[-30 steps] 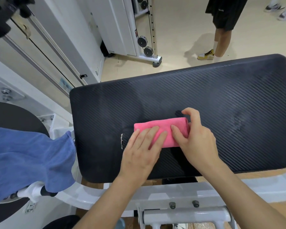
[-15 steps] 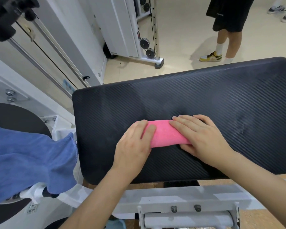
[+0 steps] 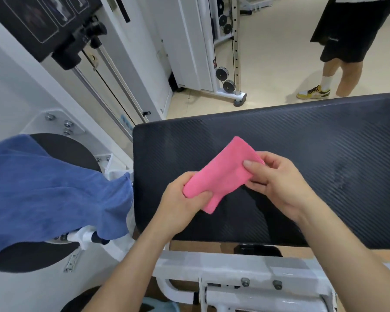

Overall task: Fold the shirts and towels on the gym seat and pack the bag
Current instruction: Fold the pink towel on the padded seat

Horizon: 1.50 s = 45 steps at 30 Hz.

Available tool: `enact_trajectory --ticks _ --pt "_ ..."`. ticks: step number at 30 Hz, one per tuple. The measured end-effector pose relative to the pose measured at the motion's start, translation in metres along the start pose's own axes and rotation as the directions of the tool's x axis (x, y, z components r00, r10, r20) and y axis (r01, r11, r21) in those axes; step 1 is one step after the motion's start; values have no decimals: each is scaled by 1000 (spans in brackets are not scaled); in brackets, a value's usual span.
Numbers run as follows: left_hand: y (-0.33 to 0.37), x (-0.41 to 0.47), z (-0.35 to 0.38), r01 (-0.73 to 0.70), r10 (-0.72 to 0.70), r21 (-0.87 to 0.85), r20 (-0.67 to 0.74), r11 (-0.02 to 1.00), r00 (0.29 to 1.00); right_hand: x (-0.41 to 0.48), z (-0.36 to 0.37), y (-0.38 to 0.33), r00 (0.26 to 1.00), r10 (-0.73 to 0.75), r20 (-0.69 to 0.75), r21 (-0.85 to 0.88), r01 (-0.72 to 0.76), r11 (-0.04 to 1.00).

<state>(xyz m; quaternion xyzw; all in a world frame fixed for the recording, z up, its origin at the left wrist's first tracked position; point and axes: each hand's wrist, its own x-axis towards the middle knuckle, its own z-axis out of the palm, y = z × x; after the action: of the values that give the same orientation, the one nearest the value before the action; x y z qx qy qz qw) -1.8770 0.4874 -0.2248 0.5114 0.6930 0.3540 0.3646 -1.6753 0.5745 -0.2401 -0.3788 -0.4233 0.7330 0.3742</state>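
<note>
In the head view, we are holding a small folded pink cloth towel [image 3: 223, 174] over the black ribbed padded gym seat surface [image 3: 336, 158]. The towel is tilting, its far corner pointing away from us. Our left hand [image 3: 180, 199] is curling round the towel's near-left end, and our right hand [image 3: 279, 183] is pinching its right edge between thumb and fingers. The surface is stretching wide to the right of our hands. Its left edge is running just beside a draped blue terry towel [image 3: 54, 188], which is hanging over a round black pad [image 3: 61, 147]. Beyond the far edge, pale floor [image 3: 268, 64] is opening out, with a person in black shorts [image 3: 351, 37] standing there.
</note>
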Motion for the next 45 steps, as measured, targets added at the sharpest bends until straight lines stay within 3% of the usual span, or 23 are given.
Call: enact_trajectory --ticks 3,5,7,10,13,15,17,20,24,27,31,35,38,40,42,45 --pt "-7 -34 3 152 -173 -416 -12 897 985 -11 40 9 989 140 -43 236 -126 963" --pt "-11 -54 4 184 -270 -619 -48 764 962 -21 66 19 978 205 19 237 -204 950" --pt "-15 -75 1 169 -346 -717 -107 676 932 -32 89 29 957 254 140 127 -271 954" --pt "-31 -105 -11 161 -374 -626 -226 763 899 -44 118 46 946 252 202 -60 -245 968" --pt "-53 -132 -27 237 -372 -417 -277 877 886 -53 144 61 967 136 217 -303 -66 951" --pt "-67 -149 -43 232 -367 -448 -243 864 898 -59 160 72 947 68 314 -410 71 910" --pt "-82 -164 -65 138 -340 -564 -271 814 900 -66 175 83 895 60 442 -514 197 835" --pt "-101 -187 -104 63 -313 -631 -293 773 904 -78 206 102 796 125 592 -614 345 710" --pt "-130 -218 -150 97 -299 -518 -323 850 898 -91 255 130 725 182 664 -697 514 500" --pt "-159 -250 -175 60 -265 -424 -443 904 857 -96 297 148 666 350 658 -725 437 533" --pt "-211 -293 -191 115 -269 -294 -564 949 781 -102 355 190 490 471 733 -680 547 489" --pt "-275 -328 -199 243 -449 -410 -540 879 712 -99 395 247 461 579 673 -720 587 370" --pt "-346 -350 -203 461 -599 -385 -457 800 658 -79 409 292 551 571 608 -780 546 304" --pt "-399 -363 -204 633 -632 -175 -456 754 627 -58 411 326 661 543 518 -855 375 358" --pt "-444 -364 -200 671 -597 69 -397 738 697 -39 412 364 744 540 393 -890 159 428" --pt "-491 -343 -187 564 -517 385 -228 731 825 -17 410 422 804 533 264 -883 -21 470"
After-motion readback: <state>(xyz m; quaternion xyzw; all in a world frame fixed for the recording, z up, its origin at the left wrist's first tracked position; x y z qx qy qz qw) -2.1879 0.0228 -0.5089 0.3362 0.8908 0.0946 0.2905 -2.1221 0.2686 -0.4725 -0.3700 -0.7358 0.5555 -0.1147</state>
